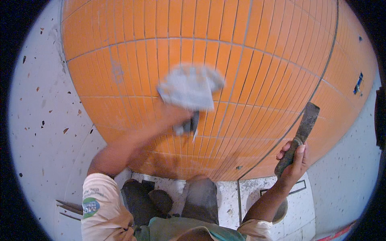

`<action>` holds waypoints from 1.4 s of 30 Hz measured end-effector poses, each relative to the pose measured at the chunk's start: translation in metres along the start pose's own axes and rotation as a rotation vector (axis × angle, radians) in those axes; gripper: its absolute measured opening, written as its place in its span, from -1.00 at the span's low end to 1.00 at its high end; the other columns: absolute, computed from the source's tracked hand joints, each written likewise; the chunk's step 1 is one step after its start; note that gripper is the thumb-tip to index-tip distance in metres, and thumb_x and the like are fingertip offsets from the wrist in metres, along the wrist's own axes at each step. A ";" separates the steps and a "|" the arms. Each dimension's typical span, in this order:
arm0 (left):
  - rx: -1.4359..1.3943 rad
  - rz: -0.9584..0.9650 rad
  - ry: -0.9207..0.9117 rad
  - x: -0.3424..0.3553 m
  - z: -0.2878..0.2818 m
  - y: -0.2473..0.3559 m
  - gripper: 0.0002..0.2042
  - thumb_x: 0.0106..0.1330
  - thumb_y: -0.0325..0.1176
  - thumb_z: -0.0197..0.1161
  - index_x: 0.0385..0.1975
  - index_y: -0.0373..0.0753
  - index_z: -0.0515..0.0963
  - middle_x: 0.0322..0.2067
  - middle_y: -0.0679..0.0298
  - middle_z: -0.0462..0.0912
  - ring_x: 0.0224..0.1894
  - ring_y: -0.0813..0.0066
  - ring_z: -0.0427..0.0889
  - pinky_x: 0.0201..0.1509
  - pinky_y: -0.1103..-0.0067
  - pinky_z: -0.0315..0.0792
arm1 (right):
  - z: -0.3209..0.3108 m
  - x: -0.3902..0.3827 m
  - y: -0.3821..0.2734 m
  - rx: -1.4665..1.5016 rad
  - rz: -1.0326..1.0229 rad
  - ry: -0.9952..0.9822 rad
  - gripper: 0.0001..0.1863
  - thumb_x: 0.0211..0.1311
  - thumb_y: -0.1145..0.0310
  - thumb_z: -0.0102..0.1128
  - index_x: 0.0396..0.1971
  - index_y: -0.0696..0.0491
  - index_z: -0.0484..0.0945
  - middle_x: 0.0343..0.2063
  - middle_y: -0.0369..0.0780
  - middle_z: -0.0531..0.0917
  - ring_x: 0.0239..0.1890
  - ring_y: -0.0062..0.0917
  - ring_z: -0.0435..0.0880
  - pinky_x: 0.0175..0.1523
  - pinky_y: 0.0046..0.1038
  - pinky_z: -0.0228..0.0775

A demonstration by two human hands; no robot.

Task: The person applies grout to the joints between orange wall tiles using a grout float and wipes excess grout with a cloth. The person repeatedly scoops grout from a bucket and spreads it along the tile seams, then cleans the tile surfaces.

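A pale grey-white, crumpled cloth (183, 86), blurred, is seen in front of a wall of narrow orange tiles (277, 80), near the middle of the view. The fingers of the left hand (181, 114) are hidden by it, so whether they are closed on the cloth or spread flat behind it cannot be told. By the right hand (296, 158), a dark, flat, long-bladed scraper (307, 120) is gripped, its blade tilted up and slightly to the right; whether the wall is touched by the blade cannot be made out. Pale grey grout lines are shown between the tiles, and a small opening with blue inside (358, 83) is set at the far right. Below, a white floor (229, 197) is dotted with dark specks.
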State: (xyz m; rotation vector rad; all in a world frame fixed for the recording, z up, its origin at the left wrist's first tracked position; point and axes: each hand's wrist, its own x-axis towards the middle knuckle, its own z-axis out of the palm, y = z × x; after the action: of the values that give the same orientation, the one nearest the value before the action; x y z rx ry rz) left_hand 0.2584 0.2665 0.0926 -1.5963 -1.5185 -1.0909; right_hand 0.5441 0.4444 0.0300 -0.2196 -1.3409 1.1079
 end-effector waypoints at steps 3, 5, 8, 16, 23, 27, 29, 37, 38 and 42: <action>0.342 0.076 0.353 0.053 -0.032 -0.017 -0.90 0.12 -0.41 0.32 -0.38 -0.21 0.61 -0.36 0.12 0.64 -0.26 0.11 0.61 -0.17 0.37 0.47 | -0.002 -0.003 -0.004 0.012 0.024 0.030 -0.64 0.46 0.17 -0.06 -0.09 0.19 0.48 -0.54 -0.20 0.56 -0.63 -0.60 0.51 -0.55 -0.59 0.36; 0.285 0.061 0.492 0.067 -0.036 -0.011 -0.88 0.12 -0.44 0.32 -0.36 -0.26 0.58 -0.39 0.13 0.58 -0.26 0.08 0.57 -0.18 0.34 0.42 | -0.005 -0.006 -0.002 0.011 0.038 0.050 -0.64 0.46 0.17 -0.05 -0.09 0.20 0.48 -0.54 -0.20 0.56 -0.64 -0.60 0.50 -0.55 -0.59 0.35; 0.446 0.065 0.448 0.053 -0.037 -0.019 -0.84 0.08 -0.46 0.34 -0.35 -0.25 0.54 -0.43 0.18 0.46 -0.29 0.11 0.49 -0.20 0.33 0.33 | -0.010 -0.009 0.003 0.003 0.046 0.051 -0.64 0.45 0.17 -0.03 -0.09 0.21 0.48 -0.54 -0.19 0.56 -0.66 -0.59 0.50 -0.55 -0.60 0.35; 0.556 0.011 0.549 0.072 -0.018 -0.011 -0.78 -0.02 -0.36 0.39 -0.46 -0.19 0.45 -0.48 0.24 0.48 -0.33 0.19 0.51 -0.18 0.37 0.30 | -0.013 -0.011 0.007 0.057 0.087 0.049 -0.64 0.44 0.19 -0.01 -0.07 0.23 0.48 -0.55 -0.19 0.56 -0.66 -0.58 0.50 -0.55 -0.60 0.34; 0.573 -0.031 0.550 0.085 -0.011 -0.005 -0.74 -0.05 -0.32 0.39 -0.41 -0.21 0.46 -0.43 0.22 0.52 -0.28 0.17 0.53 -0.07 0.30 0.29 | -0.015 -0.013 0.013 0.037 0.107 0.035 -0.65 0.44 0.24 -0.02 -0.06 0.25 0.47 -0.54 -0.17 0.57 -0.65 -0.57 0.51 -0.55 -0.58 0.37; 0.616 -0.092 0.520 0.086 -0.008 0.003 -0.66 -0.07 -0.35 0.38 -0.30 -0.25 0.44 -0.36 0.13 0.53 -0.19 0.09 0.51 -0.02 0.29 0.28 | -0.016 -0.013 0.019 0.028 0.119 0.027 -0.65 0.43 0.25 -0.01 -0.05 0.26 0.47 -0.54 -0.17 0.56 -0.66 -0.57 0.50 -0.55 -0.59 0.37; 0.632 -0.100 0.497 0.084 -0.006 0.004 -0.62 -0.08 -0.36 0.37 -0.24 -0.27 0.43 -0.31 0.09 0.52 -0.15 0.06 0.49 0.00 0.28 0.28 | -0.014 -0.013 0.021 0.020 0.126 0.034 -0.65 0.42 0.26 0.00 -0.04 0.26 0.47 -0.54 -0.17 0.56 -0.65 -0.58 0.50 -0.55 -0.60 0.38; 0.597 -0.165 0.399 0.068 0.002 0.013 -0.60 -0.08 -0.39 0.32 -0.22 -0.29 0.36 -0.26 0.05 0.44 -0.11 0.01 0.41 0.02 0.23 0.20 | -0.017 -0.016 0.027 0.001 0.184 0.011 -0.61 0.41 0.24 0.02 0.01 0.27 0.47 -0.53 -0.19 0.55 -0.62 -0.60 0.51 -0.54 -0.59 0.40; 0.585 -0.174 0.363 0.058 0.004 0.014 -0.63 -0.07 -0.39 0.31 -0.24 -0.27 0.35 -0.27 0.06 0.42 -0.11 0.01 0.39 0.00 0.22 0.17 | -0.019 -0.018 0.025 0.002 0.187 0.009 -0.61 0.41 0.24 0.02 0.01 0.26 0.47 -0.53 -0.18 0.55 -0.62 -0.60 0.51 -0.54 -0.59 0.40; 0.541 -0.142 0.333 0.006 0.012 0.009 -0.63 -0.07 -0.39 0.36 -0.27 -0.26 0.38 -0.32 0.05 0.42 -0.17 0.01 0.39 -0.06 0.23 0.21 | -0.030 -0.026 0.019 -0.008 0.192 0.026 -0.62 0.41 0.25 0.03 0.02 0.24 0.48 -0.52 -0.18 0.57 -0.62 -0.59 0.52 -0.53 -0.59 0.39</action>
State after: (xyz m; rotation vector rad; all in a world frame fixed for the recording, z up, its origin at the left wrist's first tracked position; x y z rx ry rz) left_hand 0.2686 0.2795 0.0938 -0.9050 -1.5421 -0.8651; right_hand 0.5638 0.4486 -0.0089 -0.3734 -1.3217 1.2559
